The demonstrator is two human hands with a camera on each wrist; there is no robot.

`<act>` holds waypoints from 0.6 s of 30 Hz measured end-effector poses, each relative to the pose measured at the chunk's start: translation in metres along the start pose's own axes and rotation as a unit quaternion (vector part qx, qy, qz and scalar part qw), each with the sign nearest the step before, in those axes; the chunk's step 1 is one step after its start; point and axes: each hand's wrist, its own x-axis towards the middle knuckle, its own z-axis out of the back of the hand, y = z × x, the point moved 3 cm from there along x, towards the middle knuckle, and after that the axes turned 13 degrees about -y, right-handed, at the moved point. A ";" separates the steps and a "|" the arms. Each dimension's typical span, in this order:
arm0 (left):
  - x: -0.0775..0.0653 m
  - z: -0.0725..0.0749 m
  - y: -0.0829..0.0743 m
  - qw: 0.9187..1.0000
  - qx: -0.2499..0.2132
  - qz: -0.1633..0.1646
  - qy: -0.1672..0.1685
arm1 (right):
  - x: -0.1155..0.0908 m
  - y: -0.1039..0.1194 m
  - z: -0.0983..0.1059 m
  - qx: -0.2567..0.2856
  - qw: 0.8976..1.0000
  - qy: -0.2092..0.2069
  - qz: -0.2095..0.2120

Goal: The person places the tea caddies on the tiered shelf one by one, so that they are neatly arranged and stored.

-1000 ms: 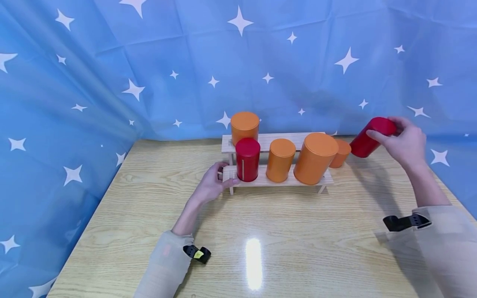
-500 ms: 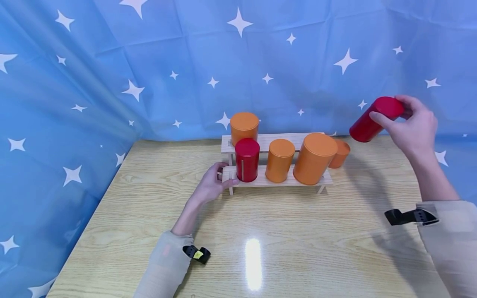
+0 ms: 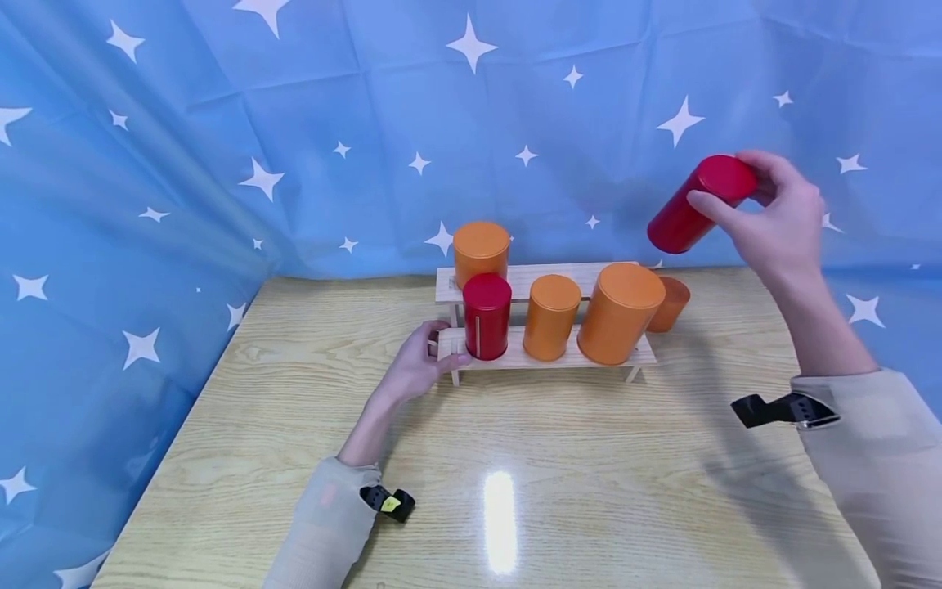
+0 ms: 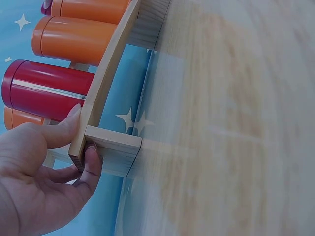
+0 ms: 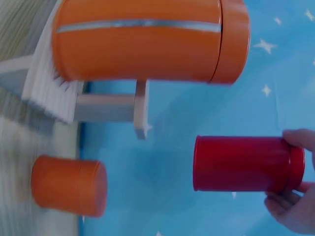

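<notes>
My left hand (image 3: 415,364) grips the left end of the lower step of a two-tier wooden rack (image 3: 518,357), thumb on top and fingers below in the left wrist view. Up in the air at the right, my right hand (image 3: 782,214) holds a red canister (image 3: 688,209) around its lidded end. On the lower step stand another red canister (image 3: 487,319), a mid-sized orange canister (image 3: 552,317) and a large orange canister (image 3: 621,315). One more orange canister (image 3: 481,254) is on the upper step's left end. Right of it, the upper step's bare wood shows.
A small orange canister (image 3: 670,304) stands on the wooden table (image 3: 581,466) just right of the rack. Behind the table hangs a blue curtain (image 3: 383,106) with white stars, which also runs down the left side.
The right hand has lifted the red canister higher off the table's back right, then carried it left toward the rack. The left hand stays on the rack.
</notes>
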 end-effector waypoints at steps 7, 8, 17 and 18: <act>0.000 0.000 0.000 1.000 -0.013 -0.003 0.001 | -0.010 0.016 -0.024 0.000 0.999 0.018 0.028; 0.000 0.000 0.000 1.000 -0.011 -0.004 0.001 | -0.012 0.017 -0.028 0.000 0.999 0.021 0.032; 0.000 0.000 0.000 1.000 -0.018 -0.001 0.003 | -0.021 0.031 -0.057 -0.005 0.997 0.051 0.063; 0.000 0.000 0.000 1.000 -0.017 -0.001 0.002 | -0.022 0.032 -0.060 -0.005 0.996 0.055 0.063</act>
